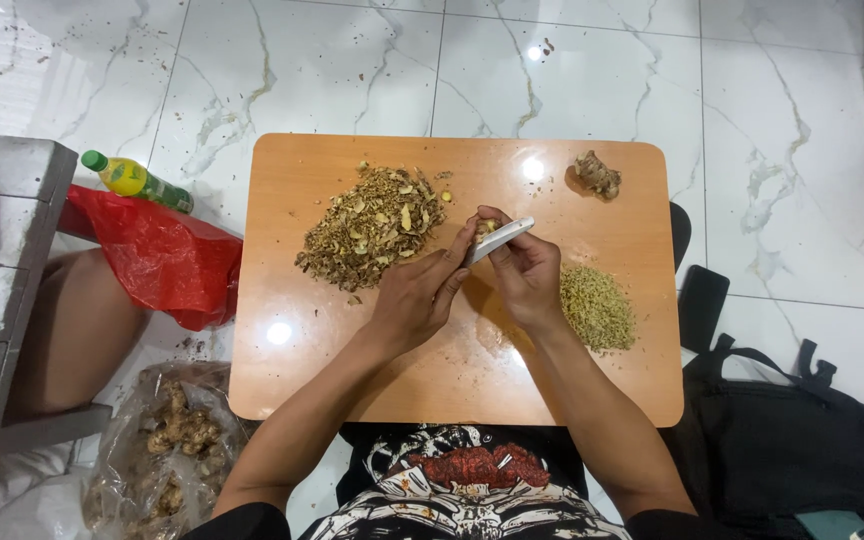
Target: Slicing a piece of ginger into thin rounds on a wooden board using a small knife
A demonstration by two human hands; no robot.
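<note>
Showing an orange desk [292, 370] on marble floor, peel heap [372, 228] far left, chopped pile [597, 305] right, left hand [414, 300] grip pinching a ginger piece [485, 229] at centre, right hand [527, 275] grip closed around a knife [498, 239], whole ginger root [598, 175] far right.

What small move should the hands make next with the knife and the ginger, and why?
Probably draw the knife along the ginger piece to shave off more skin. The right hand holds the blade against the piece, which the left hand pinches above the board. A heap of peelings lies just to the left, so scraps should fall there.
</note>
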